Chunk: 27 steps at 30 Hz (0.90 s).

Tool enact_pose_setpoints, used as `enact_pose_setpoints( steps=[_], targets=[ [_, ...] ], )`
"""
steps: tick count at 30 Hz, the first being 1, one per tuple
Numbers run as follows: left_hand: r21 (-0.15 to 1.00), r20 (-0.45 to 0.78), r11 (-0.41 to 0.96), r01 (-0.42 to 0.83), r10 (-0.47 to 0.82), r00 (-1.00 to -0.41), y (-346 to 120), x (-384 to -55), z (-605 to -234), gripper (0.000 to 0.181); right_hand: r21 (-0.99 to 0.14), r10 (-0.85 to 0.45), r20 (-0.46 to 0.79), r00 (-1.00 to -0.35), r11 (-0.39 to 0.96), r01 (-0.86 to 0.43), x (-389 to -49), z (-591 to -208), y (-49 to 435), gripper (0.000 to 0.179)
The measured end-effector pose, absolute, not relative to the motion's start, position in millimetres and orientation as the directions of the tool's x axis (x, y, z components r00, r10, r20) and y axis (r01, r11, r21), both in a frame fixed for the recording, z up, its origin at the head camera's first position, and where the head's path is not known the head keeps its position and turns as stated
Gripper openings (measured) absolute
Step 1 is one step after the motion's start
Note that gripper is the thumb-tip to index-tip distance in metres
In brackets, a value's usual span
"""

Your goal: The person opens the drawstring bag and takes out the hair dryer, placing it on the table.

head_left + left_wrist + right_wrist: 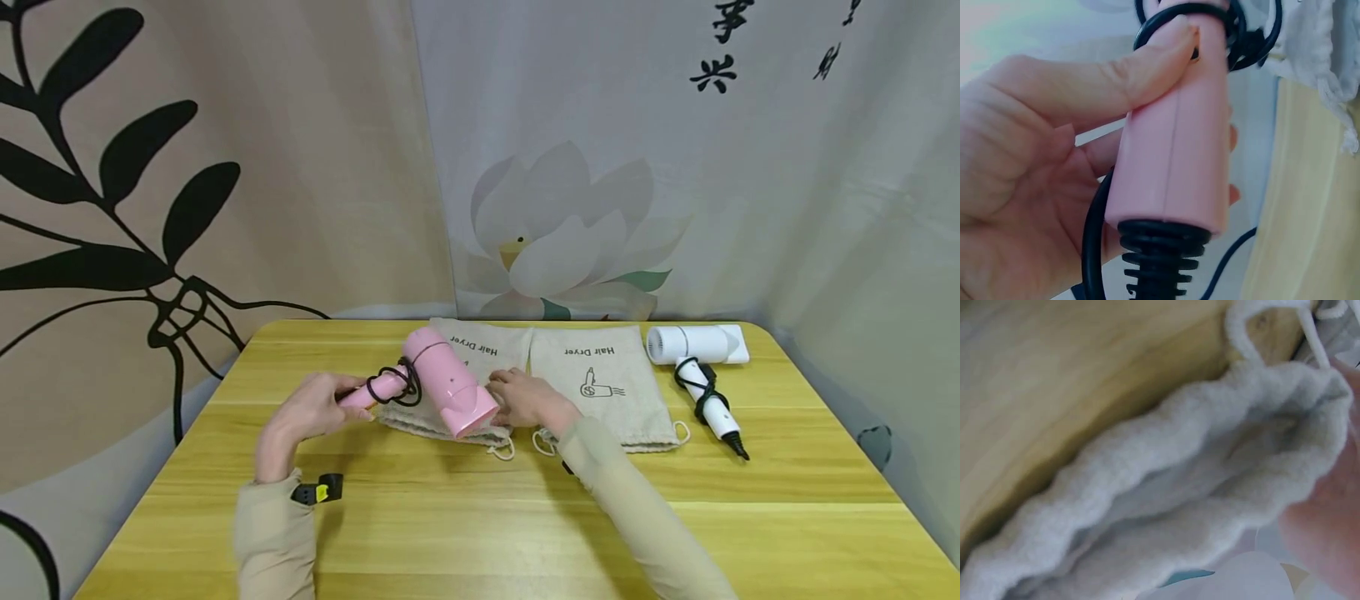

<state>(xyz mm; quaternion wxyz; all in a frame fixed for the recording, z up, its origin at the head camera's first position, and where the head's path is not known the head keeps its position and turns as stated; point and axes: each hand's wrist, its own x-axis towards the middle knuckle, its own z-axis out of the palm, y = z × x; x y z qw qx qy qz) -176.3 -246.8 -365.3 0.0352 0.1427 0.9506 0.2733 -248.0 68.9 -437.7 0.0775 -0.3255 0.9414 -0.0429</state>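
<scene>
My left hand grips the handle of a pink hair dryer, its thumb lying along the handle below the wound black cord. The dryer's head hangs over a beige drawstring bag printed "Hair Dryer", covering part of it. At that bag's right side, near its mouth, my right hand holds the edge. The right wrist view shows the gathered mouth parted, with fingers against the outside of the cloth. The right fingertips are partly hidden.
A second "Hair Dryer" drawstring bag lies flat just right of the first. Farther right, a white hair dryer with its cord wound round the handle rests on the wooden table. A printed curtain hangs behind the table.
</scene>
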Motion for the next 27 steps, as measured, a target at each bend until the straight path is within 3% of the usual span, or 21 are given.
enact_pose_setpoints(
  steps=[13, 27],
  targets=[
    [0.502, 0.099, 0.863, 0.06, 0.012, -0.995, -248.7, -190.3, -388.8, 0.055, -0.18, -0.659, -0.146, -0.738, 0.751, -0.635, -240.2, -432.7, 76.1, 0.058],
    [0.513, 0.168, 0.847, -0.141, -0.26, -0.951, -253.5, -193.9, -413.9, 0.029, -0.21, -0.662, -0.15, -0.734, 0.747, -0.63, -238.1, -433.6, 79.7, 0.057]
  ],
)
